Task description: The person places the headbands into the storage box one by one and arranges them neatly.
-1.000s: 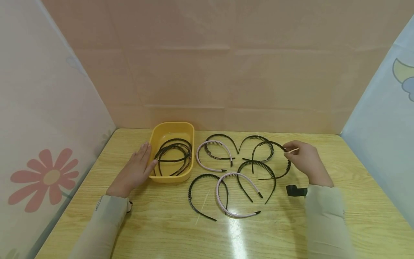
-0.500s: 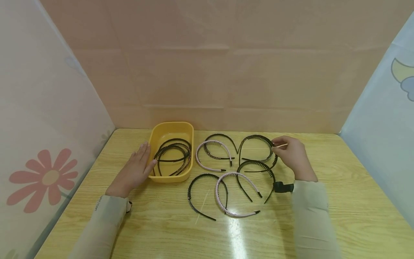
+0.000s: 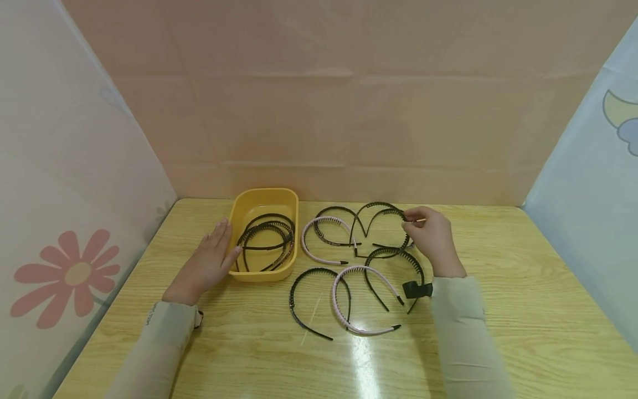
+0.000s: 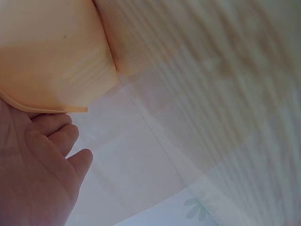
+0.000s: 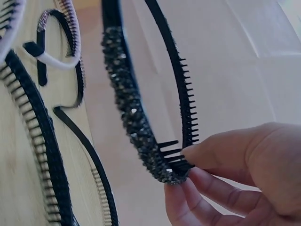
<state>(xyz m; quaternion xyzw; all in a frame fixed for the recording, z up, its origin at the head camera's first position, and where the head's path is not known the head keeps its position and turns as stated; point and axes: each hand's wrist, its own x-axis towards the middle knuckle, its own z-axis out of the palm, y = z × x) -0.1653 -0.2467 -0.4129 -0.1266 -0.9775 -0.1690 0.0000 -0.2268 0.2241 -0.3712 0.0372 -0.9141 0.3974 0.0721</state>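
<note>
My right hand (image 3: 431,238) pinches a black toothed headband (image 3: 375,203) between thumb and fingers at its curved side. In the right wrist view, dark sparkling stones cover the band of this headband (image 5: 129,106), and its comb teeth point inward. It overlaps two black headbands at the back right of the group. My left hand (image 3: 206,263) rests with extended fingers along the left side of a yellow plastic tub (image 3: 266,276). Several black headbands (image 3: 264,249) lie piled inside the tub. The left wrist view has the fingertips (image 4: 83,160) right by the tub's rim.
On the wood-grain table (image 3: 224,354), a pink headband (image 3: 305,246) lies right of the tub. Nearer the front are another pink headband (image 3: 336,305), a black headband (image 3: 292,305) and a toothed black headband (image 3: 417,266). A beige backdrop (image 3: 319,127) rises behind the table's far edge.
My right hand has carried the black headband leftward across the headbands at the back right. My left hand stays on the tub.
</note>
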